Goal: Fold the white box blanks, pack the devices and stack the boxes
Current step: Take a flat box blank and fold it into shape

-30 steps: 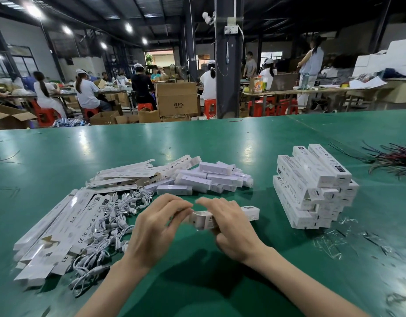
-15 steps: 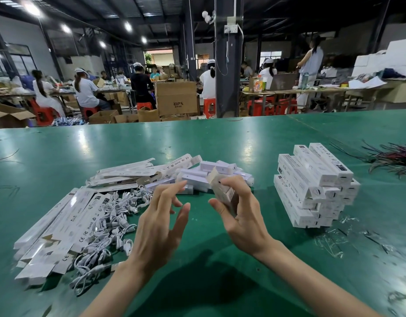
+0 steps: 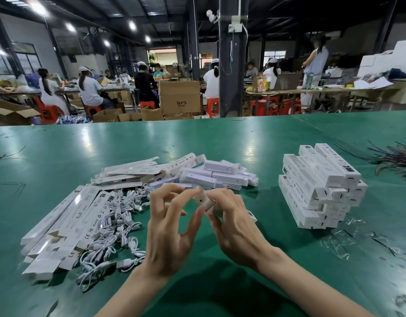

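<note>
Your hands are together over the green table (image 3: 197,143), both on one white box (image 3: 206,202). Your right hand (image 3: 234,225) curls its fingers round the body, and your left hand (image 3: 172,227) pinches the end that faces it between forefinger and thumb. A flap there looks only half tucked, though blur hides the detail, and whether a device is inside cannot be told. Expect thin printed card: very light, stiff along its creases, easily dented on the broad faces, and smooth enough to slide in a loose grip. Hold it by the long edges close to the end you are closing, not by the middle of a panel. Cover the far end with your right fingers, since a packed device could slip out there. Press the flap in with a fingertip rather than squeezing the whole sleeve. Flat blanks (image 3: 67,223) lie fanned out to the left of your left hand, with a tangle of white cables (image 3: 115,223) between them and that hand. Loose devices (image 3: 220,177) are heaped just beyond your fingertips. A stack of finished boxes (image 3: 318,186) stands well to the right of your right hand with plastic scraps (image 3: 334,243) on its near side. It is crosswise and uneven, so lay this box flat on top rather than dropping it.
</note>
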Demonstrator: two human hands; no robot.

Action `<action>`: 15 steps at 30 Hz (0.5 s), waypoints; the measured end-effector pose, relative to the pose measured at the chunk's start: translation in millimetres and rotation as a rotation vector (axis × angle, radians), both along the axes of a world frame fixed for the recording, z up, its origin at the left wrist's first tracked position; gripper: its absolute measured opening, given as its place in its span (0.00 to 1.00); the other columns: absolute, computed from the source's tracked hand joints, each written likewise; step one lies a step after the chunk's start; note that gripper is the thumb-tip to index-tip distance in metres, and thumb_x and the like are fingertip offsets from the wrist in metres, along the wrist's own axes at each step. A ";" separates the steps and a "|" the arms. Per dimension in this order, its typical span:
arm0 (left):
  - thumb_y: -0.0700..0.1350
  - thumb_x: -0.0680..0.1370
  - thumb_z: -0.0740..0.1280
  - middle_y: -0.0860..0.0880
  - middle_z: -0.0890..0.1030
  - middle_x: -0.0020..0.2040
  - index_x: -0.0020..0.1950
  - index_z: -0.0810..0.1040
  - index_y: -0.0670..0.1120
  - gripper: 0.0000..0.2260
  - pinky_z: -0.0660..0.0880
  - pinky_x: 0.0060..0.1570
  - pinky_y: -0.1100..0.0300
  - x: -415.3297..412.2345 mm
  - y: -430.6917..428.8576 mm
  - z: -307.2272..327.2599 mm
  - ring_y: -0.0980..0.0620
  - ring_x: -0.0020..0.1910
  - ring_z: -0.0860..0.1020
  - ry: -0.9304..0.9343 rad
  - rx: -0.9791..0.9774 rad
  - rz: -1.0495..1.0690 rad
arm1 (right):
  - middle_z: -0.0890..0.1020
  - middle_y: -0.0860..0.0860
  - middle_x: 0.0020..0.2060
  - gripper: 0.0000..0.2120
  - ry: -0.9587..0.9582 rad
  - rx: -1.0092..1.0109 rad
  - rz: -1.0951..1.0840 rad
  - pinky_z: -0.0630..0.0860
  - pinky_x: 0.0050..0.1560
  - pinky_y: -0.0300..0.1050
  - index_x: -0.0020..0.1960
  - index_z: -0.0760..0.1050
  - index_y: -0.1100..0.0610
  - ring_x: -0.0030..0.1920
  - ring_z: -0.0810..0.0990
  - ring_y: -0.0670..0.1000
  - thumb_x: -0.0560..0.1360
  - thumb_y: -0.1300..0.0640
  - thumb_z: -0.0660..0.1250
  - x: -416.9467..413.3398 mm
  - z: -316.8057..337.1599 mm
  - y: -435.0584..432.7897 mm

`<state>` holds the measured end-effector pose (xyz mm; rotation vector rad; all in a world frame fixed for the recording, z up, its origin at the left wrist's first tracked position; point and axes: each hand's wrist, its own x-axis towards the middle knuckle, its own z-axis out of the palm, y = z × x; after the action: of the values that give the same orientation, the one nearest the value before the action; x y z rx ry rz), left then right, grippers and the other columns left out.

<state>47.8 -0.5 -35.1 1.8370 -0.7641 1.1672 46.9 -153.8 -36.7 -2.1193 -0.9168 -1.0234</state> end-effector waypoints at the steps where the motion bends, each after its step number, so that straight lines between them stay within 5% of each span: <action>1: 0.47 0.77 0.67 0.53 0.65 0.58 0.59 0.75 0.51 0.11 0.73 0.48 0.70 0.0 0.9 -0.4 0.60 0.50 0.72 -0.023 -0.006 0.018 | 0.75 0.52 0.50 0.29 0.003 0.021 -0.002 0.74 0.45 0.54 0.66 0.59 0.52 0.46 0.72 0.52 0.73 0.71 0.66 0.8 -0.9 1.1; 4: 0.47 0.77 0.67 0.54 0.66 0.59 0.56 0.76 0.51 0.09 0.70 0.52 0.70 0.2 1.7 0.2 0.57 0.53 0.73 -0.038 0.037 0.056 | 0.72 0.49 0.52 0.28 0.008 0.064 0.021 0.77 0.45 0.56 0.64 0.60 0.54 0.48 0.72 0.50 0.71 0.69 0.69 2.2 -4.7 3.8; 8: 0.51 0.77 0.66 0.54 0.69 0.59 0.59 0.76 0.52 0.11 0.74 0.52 0.61 1.5 2.8 3.4 0.56 0.60 0.72 0.065 0.056 0.064 | 0.77 0.57 0.49 0.28 0.112 0.117 0.042 0.76 0.50 0.57 0.65 0.57 0.49 0.47 0.78 0.60 0.74 0.65 0.67 4.0 -8.5 0.3; 15: 0.50 0.77 0.67 0.50 0.70 0.59 0.58 0.75 0.51 0.12 0.78 0.44 0.52 6.7 9.1 5.8 0.56 0.60 0.72 0.123 0.104 -0.016 | 0.72 0.50 0.49 0.28 0.162 0.158 0.024 0.71 0.51 0.44 0.63 0.60 0.49 0.46 0.75 0.57 0.71 0.67 0.69 5.9 -8.0 0.1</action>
<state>54.5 8.6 -29.3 1.9651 -0.7803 1.0112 52.8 -153.7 -44.6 -2.0203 -0.7561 -0.8685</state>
